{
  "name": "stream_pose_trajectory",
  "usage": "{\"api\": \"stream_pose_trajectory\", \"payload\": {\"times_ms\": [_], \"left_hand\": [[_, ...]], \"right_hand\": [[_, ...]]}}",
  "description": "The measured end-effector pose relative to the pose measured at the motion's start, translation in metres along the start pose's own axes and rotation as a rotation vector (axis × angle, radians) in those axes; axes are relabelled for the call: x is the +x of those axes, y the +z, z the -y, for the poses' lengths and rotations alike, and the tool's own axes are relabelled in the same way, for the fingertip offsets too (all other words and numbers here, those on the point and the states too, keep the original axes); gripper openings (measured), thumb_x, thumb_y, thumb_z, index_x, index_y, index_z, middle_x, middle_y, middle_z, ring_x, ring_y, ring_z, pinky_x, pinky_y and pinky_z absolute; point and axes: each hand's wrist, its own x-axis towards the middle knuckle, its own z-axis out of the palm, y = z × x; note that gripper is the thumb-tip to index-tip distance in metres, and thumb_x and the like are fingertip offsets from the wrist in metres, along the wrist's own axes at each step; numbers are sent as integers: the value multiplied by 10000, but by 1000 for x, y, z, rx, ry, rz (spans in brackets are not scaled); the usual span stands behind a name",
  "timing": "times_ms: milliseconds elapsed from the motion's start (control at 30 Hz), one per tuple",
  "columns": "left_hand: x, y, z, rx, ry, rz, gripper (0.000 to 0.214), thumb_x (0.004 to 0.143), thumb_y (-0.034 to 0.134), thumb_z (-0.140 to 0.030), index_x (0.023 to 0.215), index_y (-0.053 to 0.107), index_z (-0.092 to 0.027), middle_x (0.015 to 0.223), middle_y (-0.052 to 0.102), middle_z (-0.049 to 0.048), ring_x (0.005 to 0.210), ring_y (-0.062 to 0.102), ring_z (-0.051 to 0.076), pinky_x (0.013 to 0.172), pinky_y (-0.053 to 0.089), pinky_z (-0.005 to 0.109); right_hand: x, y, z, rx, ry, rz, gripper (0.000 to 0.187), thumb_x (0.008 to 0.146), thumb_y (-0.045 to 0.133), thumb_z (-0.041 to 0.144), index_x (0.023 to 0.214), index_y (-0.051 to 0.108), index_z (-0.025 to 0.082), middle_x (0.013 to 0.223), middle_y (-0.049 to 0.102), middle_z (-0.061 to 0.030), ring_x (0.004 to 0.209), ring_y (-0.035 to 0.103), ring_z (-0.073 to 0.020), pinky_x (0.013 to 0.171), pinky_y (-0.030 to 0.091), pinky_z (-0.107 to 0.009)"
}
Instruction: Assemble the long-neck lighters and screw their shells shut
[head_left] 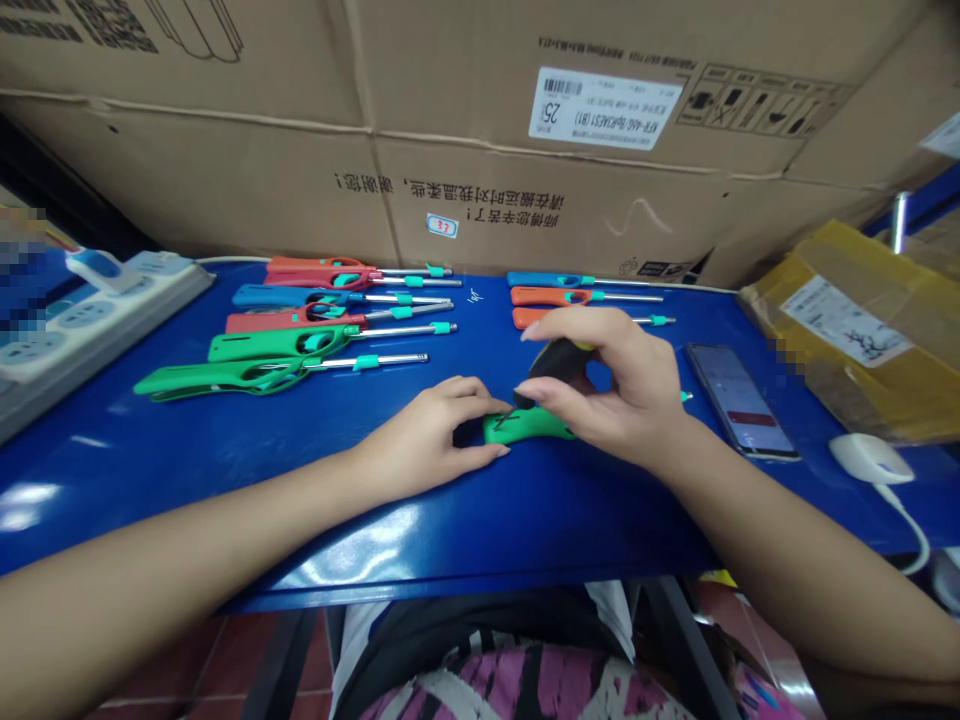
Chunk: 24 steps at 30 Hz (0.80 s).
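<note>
A green gas lighter [529,426] lies on the blue table in front of me, its metal tube pointing right and partly hidden behind my right hand. My left hand [439,432] grips the handle end between thumb and fingers. With my right hand [615,385] I hold a screwdriver [556,368] by its black and yellow handle. It is tilted, and its tip meets the slot on the lighter's handle. Beyond my right hand lie a blue lighter [541,280] and two orange lighters, the nearer one [531,317] partly covered by my fingers.
To the left lie several red, blue and green lighters, a green one [217,376] nearest. A power strip [97,315] runs along the left edge. On the right are a phone [741,400], a white device with a cable [871,458] and a taped parcel [862,320]. A large cardboard box [465,120] stands behind.
</note>
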Motion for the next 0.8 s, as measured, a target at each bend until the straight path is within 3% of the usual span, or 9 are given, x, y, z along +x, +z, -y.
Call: {"api": "stream_pose_trajectory", "payload": {"times_ms": [100,167,233,367,500,600,667,800], "left_hand": [[0,-1,-1,-11,-14,3,306,897,718,-314,1182,696,-205,1062,669,51,1010,660,206,947,542,346],[1,-1,-1,-15,-22,7,282,895,718,-311,1154,703,-198,1049,664,52,1001,657,205,941,541,345],[1,-1,-2,-16,-17,7,269,896,716,-305,1141,704,-194,1072,664,59,1019,651,209,936,537,343],[1,-1,-2,-7,-16,11,272,893,716,-289,1148,704,-194,1041,659,55,984,647,206,891,542,338],[1,-2,-2,-19,-22,8,309,896,716,-316,1183,698,-201,1055,663,54,1009,650,207,934,540,343],[1,-2,-2,-19,-27,15,300,901,709,-324,1172,700,-195,1040,662,53,988,656,204,928,544,342],[1,-2,-2,-16,-14,10,300,898,712,-311,1173,699,-193,1050,663,57,999,651,208,926,541,344],[1,-2,-2,-7,-11,23,272,895,715,-281,1152,707,-193,1021,653,51,980,641,204,902,536,338]], "right_hand": [[1,-3,4,46,48,94,353,1003,495,233,1352,538,215,1249,702,-83,1042,715,-207,877,608,-351],[2,-5,7,109,104,154,383,1013,444,200,1392,501,208,1279,683,-91,1031,719,-193,866,611,-341],[3,-6,9,124,96,159,327,1000,519,219,1326,546,217,1183,713,-67,925,728,-168,802,615,-304],[3,-2,5,1,-46,43,237,922,693,271,1144,617,239,969,743,-12,800,704,-156,748,602,-281],[-3,3,0,61,11,79,390,1000,491,272,1387,484,231,1248,691,-79,1079,689,-220,914,589,-402],[-6,4,0,183,122,144,463,1008,412,243,1469,394,207,1326,641,-113,1141,669,-231,896,597,-409],[-6,4,1,192,147,131,426,989,496,230,1413,459,215,1295,656,-103,1012,708,-200,813,615,-349],[-4,3,0,30,9,18,339,905,718,302,1216,600,235,1097,734,-40,808,717,-155,740,610,-271]]}}
